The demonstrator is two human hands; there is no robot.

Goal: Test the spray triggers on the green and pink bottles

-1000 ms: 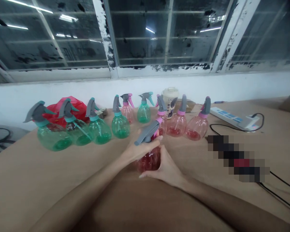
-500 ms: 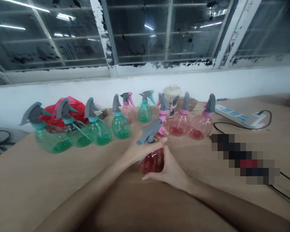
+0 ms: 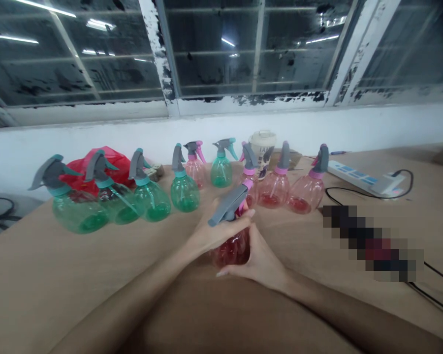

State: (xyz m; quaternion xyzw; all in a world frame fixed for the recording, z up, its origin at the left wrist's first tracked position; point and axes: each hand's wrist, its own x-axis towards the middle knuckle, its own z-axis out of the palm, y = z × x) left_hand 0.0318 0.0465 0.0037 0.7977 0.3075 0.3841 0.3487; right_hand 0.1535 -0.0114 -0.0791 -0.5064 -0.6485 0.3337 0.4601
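Note:
A red-tinted spray bottle with a grey and pink trigger head stands upright on the wooden table, close in front of me. My left hand is wrapped round its neck, just below the trigger head. My right hand cups the bottle's body from the right, thumb at the near side. The far fingers of both hands are hidden behind the bottle. Just beyond it stands a pink spray bottle, partly covered by the trigger head.
Several green spray bottles stand to the left before a red plastic bag. More pink spray bottles are on the right. Behind are a lidded cup and a white power strip. A blurred-out dark object lies at right.
My left hand has shifted slightly around the neck, and the fingers by the pink collar are now more hidden. The right hand and the bottle's body stay put.

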